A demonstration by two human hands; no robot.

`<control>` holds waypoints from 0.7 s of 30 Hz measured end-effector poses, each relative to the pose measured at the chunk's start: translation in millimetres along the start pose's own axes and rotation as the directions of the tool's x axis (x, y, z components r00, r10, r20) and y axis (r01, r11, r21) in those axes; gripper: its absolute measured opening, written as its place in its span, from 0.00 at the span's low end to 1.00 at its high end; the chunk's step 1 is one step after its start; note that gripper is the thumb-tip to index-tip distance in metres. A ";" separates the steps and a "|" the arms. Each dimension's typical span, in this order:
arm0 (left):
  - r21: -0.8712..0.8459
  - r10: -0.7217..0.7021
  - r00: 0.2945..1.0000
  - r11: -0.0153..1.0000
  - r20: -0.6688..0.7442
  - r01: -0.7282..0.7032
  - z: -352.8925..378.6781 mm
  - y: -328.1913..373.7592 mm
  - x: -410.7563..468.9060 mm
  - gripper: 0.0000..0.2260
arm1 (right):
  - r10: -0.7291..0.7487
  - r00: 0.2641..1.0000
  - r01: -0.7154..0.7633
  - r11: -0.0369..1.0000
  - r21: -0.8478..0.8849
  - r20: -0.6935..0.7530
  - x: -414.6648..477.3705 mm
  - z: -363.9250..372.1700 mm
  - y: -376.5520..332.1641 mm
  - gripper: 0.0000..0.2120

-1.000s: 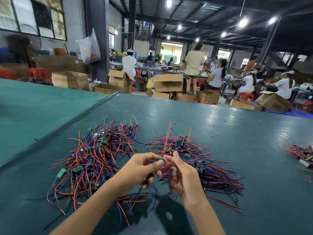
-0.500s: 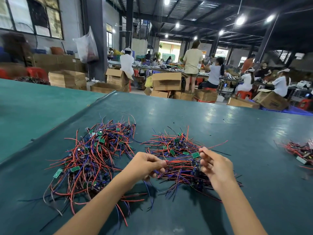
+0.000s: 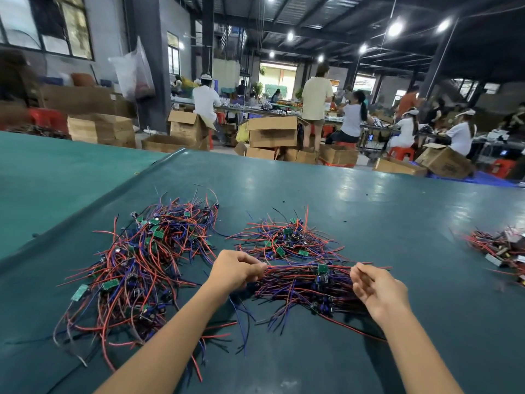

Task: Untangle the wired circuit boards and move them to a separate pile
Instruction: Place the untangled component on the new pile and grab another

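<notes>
Red and blue wires [image 3: 298, 270] run from the pinching left hand [image 3: 235, 268] — right hand [image 3: 379, 290] fingers loosely curled, grip unclear.

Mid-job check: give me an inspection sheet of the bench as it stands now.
Surface: dark green mat, glossy, seam along its left edge.
Job's things: tangled pile left; straighter pile centre; one wired board stretched across it.
Clutter: small wire heap at right edge.
Hands: left hand pinches that board's wires; right hand at their far ends, grip unclear.
Cables: nothing seen besides the boards' red and blue leads.
Surroundings: workers, cardboard boxes, red stools behind.
</notes>
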State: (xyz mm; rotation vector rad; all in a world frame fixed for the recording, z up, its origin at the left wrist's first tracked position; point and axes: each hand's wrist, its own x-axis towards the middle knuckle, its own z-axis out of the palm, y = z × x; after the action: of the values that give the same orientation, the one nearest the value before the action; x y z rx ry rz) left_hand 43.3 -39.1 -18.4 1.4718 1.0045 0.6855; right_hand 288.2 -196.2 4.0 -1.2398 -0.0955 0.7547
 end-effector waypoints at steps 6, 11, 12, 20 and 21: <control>0.063 -0.039 0.997 0.997 -0.069 0.044 9.0 -7.1 4.7 0.07 | 0.008 0.997 -0.008 1.000 -0.007 -0.080 3.2 -9.9 4.8 0.03; 0.111 -0.030 0.993 0.993 -0.117 0.043 12.6 -9.1 8.3 0.06 | 0.013 0.997 -0.014 1.000 -0.003 -0.080 3.1 -12.4 6.8 0.02; 0.118 -0.029 0.992 0.992 -0.125 0.044 13.2 -9.0 8.0 0.06 | 0.015 0.997 -0.015 1.000 0.004 -0.078 2.8 -12.7 6.9 0.02; 0.359 0.247 0.900 0.927 -0.359 -0.111 -31.3 18.7 -1.6 0.09 | 0.024 0.991 0.002 0.982 0.189 -0.134 -14.7 -21.9 -5.2 0.04; 0.390 0.305 0.861 0.910 -0.407 -0.138 -47.1 27.7 -2.2 0.09 | 0.005 0.986 0.031 0.975 0.219 -0.164 -19.1 -23.6 -6.9 0.05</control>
State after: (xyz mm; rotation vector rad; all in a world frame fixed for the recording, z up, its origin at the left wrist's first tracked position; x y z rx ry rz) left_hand 7.2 -17.6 16.6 1.8026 1.3853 1.1093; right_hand 287.7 -227.1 7.9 -1.0825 0.1126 0.6307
